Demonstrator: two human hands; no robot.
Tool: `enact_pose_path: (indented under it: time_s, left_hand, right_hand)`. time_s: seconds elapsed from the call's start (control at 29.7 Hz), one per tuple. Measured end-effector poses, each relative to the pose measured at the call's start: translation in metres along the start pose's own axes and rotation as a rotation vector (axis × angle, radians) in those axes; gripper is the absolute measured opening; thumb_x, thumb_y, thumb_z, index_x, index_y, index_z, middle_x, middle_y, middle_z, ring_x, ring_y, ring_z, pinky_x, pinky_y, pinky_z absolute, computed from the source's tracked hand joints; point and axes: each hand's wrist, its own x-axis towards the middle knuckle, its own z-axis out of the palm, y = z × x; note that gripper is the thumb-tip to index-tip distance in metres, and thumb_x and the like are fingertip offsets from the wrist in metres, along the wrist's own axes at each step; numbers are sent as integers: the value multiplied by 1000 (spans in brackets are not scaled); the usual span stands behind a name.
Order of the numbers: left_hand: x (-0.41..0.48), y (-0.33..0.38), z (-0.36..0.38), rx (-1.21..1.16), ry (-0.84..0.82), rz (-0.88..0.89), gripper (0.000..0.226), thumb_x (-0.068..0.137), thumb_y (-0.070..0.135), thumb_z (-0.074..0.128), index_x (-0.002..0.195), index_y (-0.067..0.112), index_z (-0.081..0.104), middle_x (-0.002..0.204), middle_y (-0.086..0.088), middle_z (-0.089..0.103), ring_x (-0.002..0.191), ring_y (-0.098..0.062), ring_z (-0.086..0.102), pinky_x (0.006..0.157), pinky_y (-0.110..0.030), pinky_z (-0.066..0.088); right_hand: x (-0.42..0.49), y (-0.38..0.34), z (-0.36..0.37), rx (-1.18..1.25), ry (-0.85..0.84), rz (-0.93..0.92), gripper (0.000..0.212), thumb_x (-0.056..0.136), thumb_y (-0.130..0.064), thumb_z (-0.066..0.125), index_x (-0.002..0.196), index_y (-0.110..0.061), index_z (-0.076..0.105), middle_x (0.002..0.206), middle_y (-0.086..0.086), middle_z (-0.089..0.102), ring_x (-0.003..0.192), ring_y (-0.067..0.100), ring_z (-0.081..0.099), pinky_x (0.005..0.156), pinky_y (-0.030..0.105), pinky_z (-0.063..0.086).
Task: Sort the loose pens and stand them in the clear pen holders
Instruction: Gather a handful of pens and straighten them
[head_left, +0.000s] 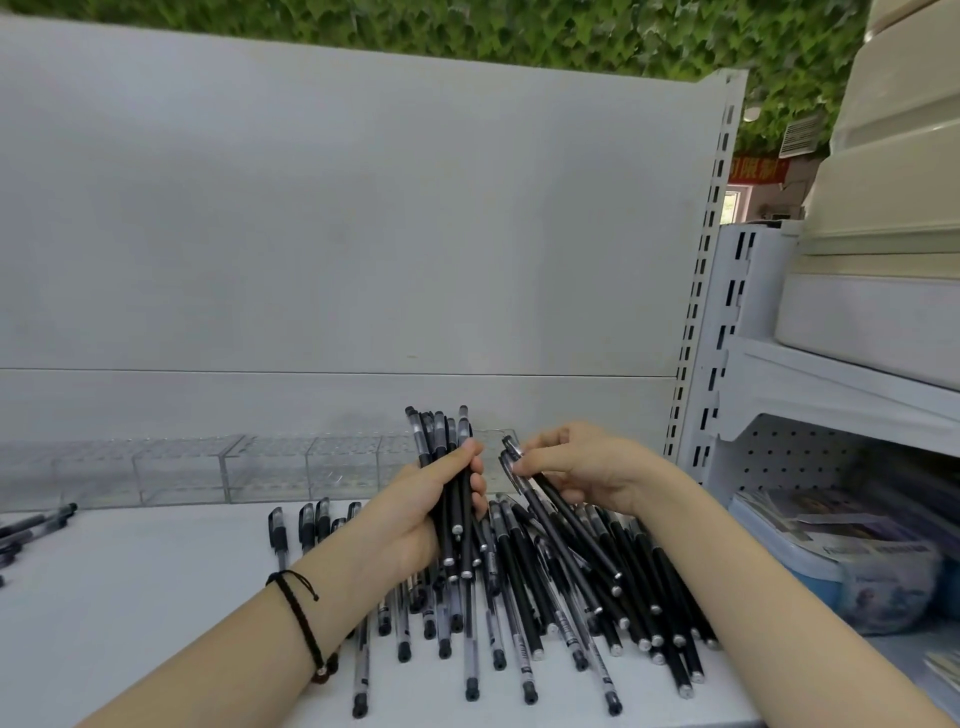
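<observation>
Bare forearms reaching forward from the lower edge, left hand curled round an upright bundle of pens; right hand just beside it, fingertips pinching a few slanted pens; black cord bracelet on the left wrist

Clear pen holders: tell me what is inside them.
No pens show inside the clear pen holders; their visible compartments hold nothing. The right end is partly hidden behind the pen bundle in the left hand.
</observation>
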Motion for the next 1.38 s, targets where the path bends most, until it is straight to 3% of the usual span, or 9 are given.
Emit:
enact_pose_path:
  time_s: [0.1,0.2,0.3,0.44,0.57,0.67,0.94,1.18,1.38]
  left_hand:
    - [0,-1,0,16,4,-1,13,88,15,64,93,3,63,65,-3,61,52,-13,56,47,-22,52]
    - [-2,-2,2,48,-27,-19,13,88,16,63,86,3,65,69,-7,65,57,-16,62,53,-25,57]
    - [-3,-3,4,40,-61,-47,15,90,14,62,92,0,66,89,-15,73,75,-24,73,67,-34,61]
    - [-7,-4,6,143,-120,-82,37,92,17,61,120,-6,60,109,-23,70,90,-29,73,73,-39,61]
    - [-11,-3,9,133,-143,-83,36,96,17,55,123,-5,58,109,-24,70,94,-33,71,71,-38,61]
    - [-12,-3,8,211,-200,-73,36,94,20,55,121,-3,61,111,-23,69,99,-31,71,80,-36,60]
    - [-12,-7,7,341,-273,10,32,84,28,65,103,3,69,89,-9,69,78,-17,66,77,-32,56]
    - [-14,-3,9,306,-248,-53,17,71,20,77,72,7,66,66,-6,57,56,-16,58,60,-28,57]
    - [-12,0,7,224,-154,-67,26,69,23,77,72,7,56,56,0,48,44,-9,47,42,-19,47]
  right_hand:
    - [-3,-3,-2,110,-74,-50,10,87,-3,62,82,-8,56,63,5,46,48,10,35,34,16,26]
    - [-6,-6,-4,276,-107,-106,24,90,1,56,69,-10,50,51,-3,46,41,5,34,34,15,22]
    - [-8,-8,-3,358,-128,-134,34,92,2,54,61,-11,48,47,-3,44,38,5,33,35,15,21]
    - [-7,-7,2,347,-132,-163,24,93,1,54,71,-8,54,51,-4,52,39,4,36,36,13,24]
    - [-6,-8,3,364,-64,-214,9,92,0,56,85,-4,60,68,4,58,42,5,40,35,14,31]
    - [-7,-9,3,378,-49,-254,8,93,-1,56,88,-4,62,72,5,59,44,4,43,37,14,35]
    - [-5,-6,10,286,-2,-338,11,90,-3,62,100,-1,57,73,3,53,51,8,41,40,15,36]
    - [-3,-5,16,125,98,-393,18,89,-20,68,96,-6,60,71,2,50,47,8,41,41,19,33]
    - [-4,-7,12,161,145,-339,29,89,-28,66,106,-7,57,73,3,57,49,10,43,42,20,34]
